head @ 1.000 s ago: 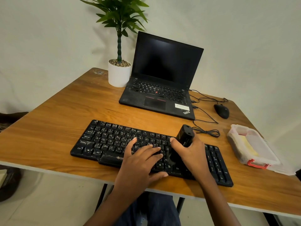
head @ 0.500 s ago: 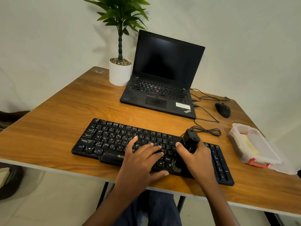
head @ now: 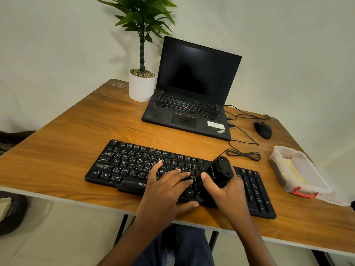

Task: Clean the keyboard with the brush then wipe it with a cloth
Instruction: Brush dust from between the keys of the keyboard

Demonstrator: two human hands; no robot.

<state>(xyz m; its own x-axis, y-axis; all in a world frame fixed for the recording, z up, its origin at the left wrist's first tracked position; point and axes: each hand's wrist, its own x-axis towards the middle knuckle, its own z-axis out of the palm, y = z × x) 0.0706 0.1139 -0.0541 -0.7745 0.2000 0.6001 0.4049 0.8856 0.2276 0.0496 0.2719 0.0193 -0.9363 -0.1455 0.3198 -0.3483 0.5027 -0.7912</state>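
Note:
A dusty black keyboard (head: 134, 166) lies across the front of the wooden table (head: 63, 137). My left hand (head: 165, 191) rests flat on its middle keys, fingers spread and straight. My right hand (head: 228, 191) grips a black brush (head: 220, 172) by its thick handle. The brush tilts, with its bristle end down on the keys right of centre and largely hidden between my hands. A yellow cloth (head: 294, 171) lies inside a clear plastic box (head: 299, 185) at the table's right edge.
An open black laptop (head: 192, 96) stands behind the keyboard, with a potted plant (head: 142, 85) to its left. A black mouse (head: 263, 129) and coiled cable (head: 244, 154) lie at the back right. The table's front edge runs just below my wrists.
My right hand and the brush have shifted slightly right and nearer along the keys, the handle tilting more. My left hand stays put on the keyboard.

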